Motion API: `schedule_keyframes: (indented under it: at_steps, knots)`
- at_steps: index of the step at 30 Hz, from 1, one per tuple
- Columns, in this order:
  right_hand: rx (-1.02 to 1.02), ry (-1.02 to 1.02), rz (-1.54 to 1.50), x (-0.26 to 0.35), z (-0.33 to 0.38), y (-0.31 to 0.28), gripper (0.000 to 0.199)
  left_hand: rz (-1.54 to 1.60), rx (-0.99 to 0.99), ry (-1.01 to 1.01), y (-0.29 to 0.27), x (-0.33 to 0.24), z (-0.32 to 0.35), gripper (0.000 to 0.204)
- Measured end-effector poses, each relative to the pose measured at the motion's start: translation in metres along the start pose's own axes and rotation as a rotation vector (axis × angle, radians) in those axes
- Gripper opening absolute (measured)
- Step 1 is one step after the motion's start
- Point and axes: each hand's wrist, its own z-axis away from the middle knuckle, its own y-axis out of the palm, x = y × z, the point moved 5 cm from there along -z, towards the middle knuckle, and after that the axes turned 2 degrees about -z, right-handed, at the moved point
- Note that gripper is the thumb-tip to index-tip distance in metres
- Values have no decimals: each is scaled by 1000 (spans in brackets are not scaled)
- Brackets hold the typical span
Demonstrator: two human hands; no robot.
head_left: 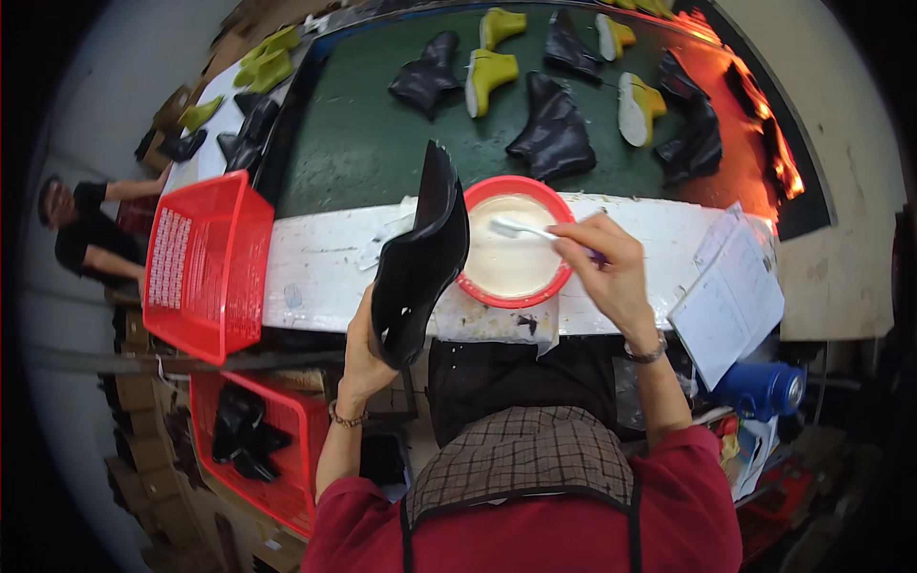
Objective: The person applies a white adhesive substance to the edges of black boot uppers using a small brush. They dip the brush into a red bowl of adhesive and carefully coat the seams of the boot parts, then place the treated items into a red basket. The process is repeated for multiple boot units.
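A black boot upper (417,263) is held up by my left hand (363,349), whose fingers wrap round its lower end. A few small white spots show on the black surface. Pinched in my right hand (604,263) is a white-headed brush (521,227) with a purple part showing at the palm. Its head is over or in the cream-white liquid (501,263); I cannot tell whether it touches. That liquid fills a red bowl (559,282), which stands on the white board (315,267) to the right of the boot upper.
Black boot uppers (551,129) and yellow soles (490,78) lie on the green belt (344,143) beyond, glowing orange at right. Red baskets (250,286) stand at left, near another person (91,229). Papers (731,306) and a blue flask (759,390) are at right.
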Motion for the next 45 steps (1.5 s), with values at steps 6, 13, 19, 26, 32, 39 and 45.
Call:
schedule_keyframes:
  at_steps: [6,13,19,26,32,39,45]
  knots:
    - [-21,-70,85,-1,-18,-1,11,113,192,-44,-8,25,19,75]
    - [-178,-351,165,-2,-40,-15,14,344,29,-138,-19,65,39,33]
    - [-70,-296,105,10,-12,-14,13,77,90,19,-31,88,41,84]
    - [-48,-138,110,-11,-26,-22,13,303,-21,0,-21,60,30,81]
    - [-78,-292,129,1,-23,-14,18,-81,-93,166,-9,-24,-8,74]
    - [-6,-126,-14,8,1,-5,16,-243,-164,377,10,-48,-29,63]
    - [-89,-192,-34,4,-14,-3,19,-312,-250,459,17,-61,-44,58]
